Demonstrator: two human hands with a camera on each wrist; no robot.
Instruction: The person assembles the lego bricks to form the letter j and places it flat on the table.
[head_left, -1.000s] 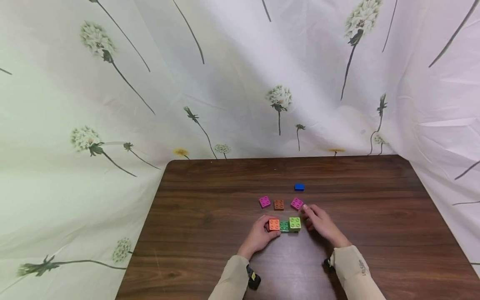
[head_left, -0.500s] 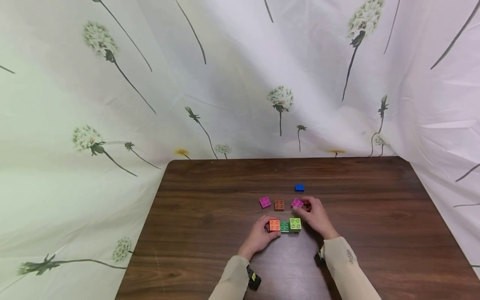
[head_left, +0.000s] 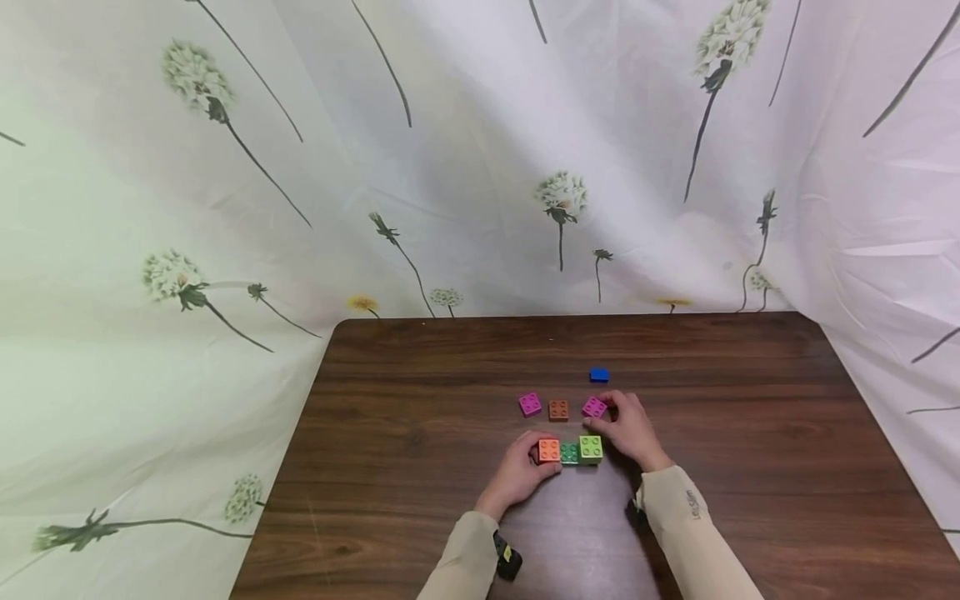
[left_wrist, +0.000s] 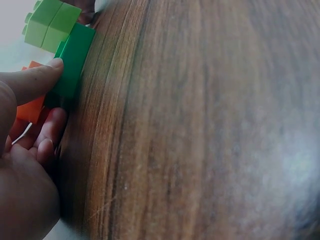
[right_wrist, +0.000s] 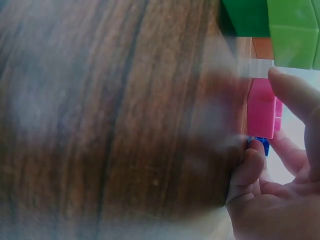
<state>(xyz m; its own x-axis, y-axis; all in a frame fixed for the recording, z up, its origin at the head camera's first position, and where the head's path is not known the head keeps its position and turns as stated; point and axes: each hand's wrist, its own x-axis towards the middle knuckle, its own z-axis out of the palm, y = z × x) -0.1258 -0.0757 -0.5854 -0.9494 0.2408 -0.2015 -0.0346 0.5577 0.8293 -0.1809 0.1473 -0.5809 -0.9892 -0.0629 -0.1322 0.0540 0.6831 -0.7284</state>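
Observation:
My left hand [head_left: 520,469] grips the left end of a small joined build. In it an orange toy brick [head_left: 549,450] and a taller light green brick [head_left: 590,448] sit on the two ends of a dark green brick [head_left: 569,453], whose middle studs show. The thumb lies along the dark green side in the left wrist view. Behind the build, my right hand [head_left: 628,429] has thumb and index finger around opposite sides of a magenta brick [right_wrist: 261,109], which rests on the table with its studs up. Its other fingers are curled near the tabletop.
A brown brick [head_left: 558,410] and a second magenta brick [head_left: 530,405] lie in a row left of the right hand. Farther back is a blue brick [head_left: 599,375]. The dark wooden table [head_left: 420,500] ends at a flower-print cloth [head_left: 465,183].
My right hand has moved left and slightly away from me, from beside the right magenta brick to around it. The left hand and the build stay in place.

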